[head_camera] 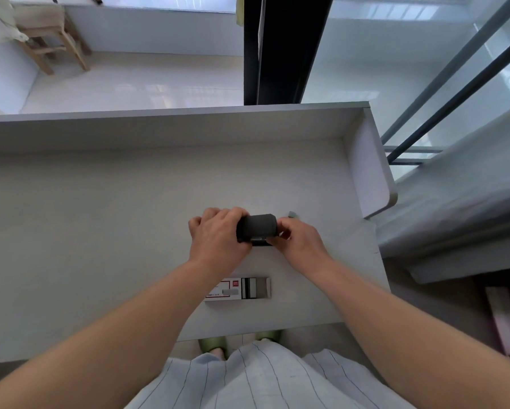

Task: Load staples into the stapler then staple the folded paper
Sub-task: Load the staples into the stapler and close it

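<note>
Staple box (238, 289) near; both hands grip stapler (256, 228) (front hidden).

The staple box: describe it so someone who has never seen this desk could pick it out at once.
Start at the white desk and find the two hands holding the black stapler near its middle. Come straight toward the person from there: the staple box lies flat between the forearms, close to the desk's near edge. It is a small white carton with red and grey print.

A wooden chair (48, 39) stands beyond the white desk (100, 216).
</note>
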